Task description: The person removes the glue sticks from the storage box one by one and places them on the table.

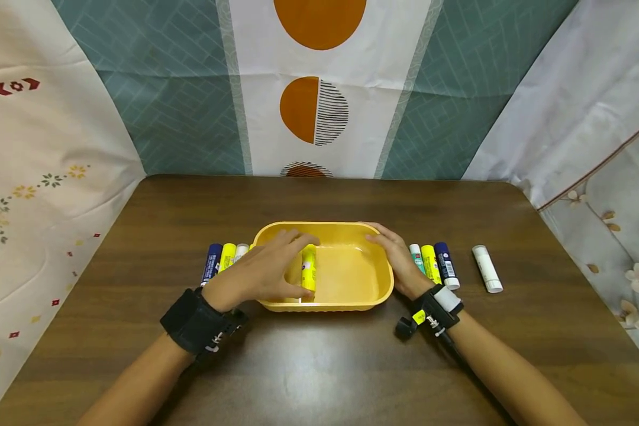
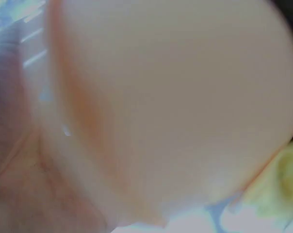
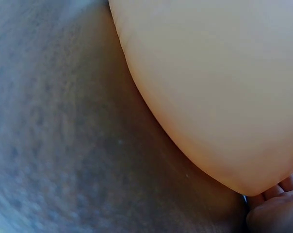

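Observation:
A yellow tray (image 1: 351, 307) rests on the wooden table in front of me. My left hand (image 1: 268, 266) reaches over its left half, with thumb and fingers at the two ends of a yellow glue stick (image 1: 309, 267). That stick lies lengthwise away from me inside the tray; whatever is under the palm is hidden. On the tray's right side my right hand (image 1: 399, 260) grips the rim, thumb over the inner edge. In both wrist views a blurred pale surface fills most of the picture.
Left of the tray lie a blue glue stick (image 1: 212, 264), a yellow one (image 1: 227, 257) and a white one (image 1: 241, 251), partly covered by the left hand. To the right are teal-and-white (image 1: 417, 258), yellow (image 1: 430, 264), blue (image 1: 447, 265) and white (image 1: 487, 269) sticks. Curtains surround the table.

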Action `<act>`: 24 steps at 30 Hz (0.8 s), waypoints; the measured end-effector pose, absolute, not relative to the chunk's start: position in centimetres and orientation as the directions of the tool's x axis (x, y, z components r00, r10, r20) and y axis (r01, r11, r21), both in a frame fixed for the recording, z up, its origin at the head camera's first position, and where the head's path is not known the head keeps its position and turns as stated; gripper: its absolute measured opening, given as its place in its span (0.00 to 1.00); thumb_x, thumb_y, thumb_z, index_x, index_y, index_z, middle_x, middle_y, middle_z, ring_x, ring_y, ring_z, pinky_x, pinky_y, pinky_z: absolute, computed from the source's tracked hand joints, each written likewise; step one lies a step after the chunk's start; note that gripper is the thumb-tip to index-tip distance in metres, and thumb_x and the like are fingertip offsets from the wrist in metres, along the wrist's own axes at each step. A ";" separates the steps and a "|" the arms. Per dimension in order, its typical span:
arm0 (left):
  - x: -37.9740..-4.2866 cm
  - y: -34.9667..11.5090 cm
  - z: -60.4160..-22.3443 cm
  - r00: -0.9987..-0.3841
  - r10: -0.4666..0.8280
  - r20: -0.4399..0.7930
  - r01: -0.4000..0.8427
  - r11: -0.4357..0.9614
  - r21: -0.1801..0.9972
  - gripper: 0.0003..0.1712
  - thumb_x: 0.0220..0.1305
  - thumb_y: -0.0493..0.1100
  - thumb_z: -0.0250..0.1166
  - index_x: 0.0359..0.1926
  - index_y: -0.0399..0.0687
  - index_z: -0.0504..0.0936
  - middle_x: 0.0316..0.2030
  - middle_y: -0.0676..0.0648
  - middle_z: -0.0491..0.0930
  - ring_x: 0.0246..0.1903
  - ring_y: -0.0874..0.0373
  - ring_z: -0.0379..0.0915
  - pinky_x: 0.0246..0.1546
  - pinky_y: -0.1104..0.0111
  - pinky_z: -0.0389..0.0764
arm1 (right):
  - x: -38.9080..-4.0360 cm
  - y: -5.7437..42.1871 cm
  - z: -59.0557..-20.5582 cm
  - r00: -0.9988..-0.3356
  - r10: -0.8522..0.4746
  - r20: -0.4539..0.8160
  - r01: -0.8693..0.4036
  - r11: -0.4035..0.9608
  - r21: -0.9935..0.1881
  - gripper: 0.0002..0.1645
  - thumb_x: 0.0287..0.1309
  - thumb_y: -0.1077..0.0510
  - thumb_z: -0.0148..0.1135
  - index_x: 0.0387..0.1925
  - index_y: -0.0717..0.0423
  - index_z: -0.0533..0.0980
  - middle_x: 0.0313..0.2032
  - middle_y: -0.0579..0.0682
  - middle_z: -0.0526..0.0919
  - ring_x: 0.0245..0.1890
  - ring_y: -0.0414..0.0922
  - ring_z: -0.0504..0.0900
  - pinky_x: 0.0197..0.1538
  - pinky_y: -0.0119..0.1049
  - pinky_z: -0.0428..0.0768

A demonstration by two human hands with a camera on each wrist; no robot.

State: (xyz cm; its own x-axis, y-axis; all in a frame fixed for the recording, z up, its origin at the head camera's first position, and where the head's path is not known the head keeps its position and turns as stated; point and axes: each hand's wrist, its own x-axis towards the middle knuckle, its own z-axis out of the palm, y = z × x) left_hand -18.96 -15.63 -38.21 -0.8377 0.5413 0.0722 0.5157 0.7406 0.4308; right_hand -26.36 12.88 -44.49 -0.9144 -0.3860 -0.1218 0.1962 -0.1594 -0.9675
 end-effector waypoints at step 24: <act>-17.6 -28.8 -33.3 -0.929 0.282 -0.238 0.169 0.899 0.404 0.45 0.48 0.46 0.83 0.60 0.49 0.63 0.58 0.31 0.66 0.51 0.35 0.70 0.47 0.43 0.78 | -26.1 13.2 -44.7 -0.911 -0.398 -0.112 0.184 -0.149 -0.971 0.23 0.77 0.56 0.49 0.69 0.54 0.70 0.61 0.55 0.74 0.54 0.48 0.78 0.57 0.41 0.81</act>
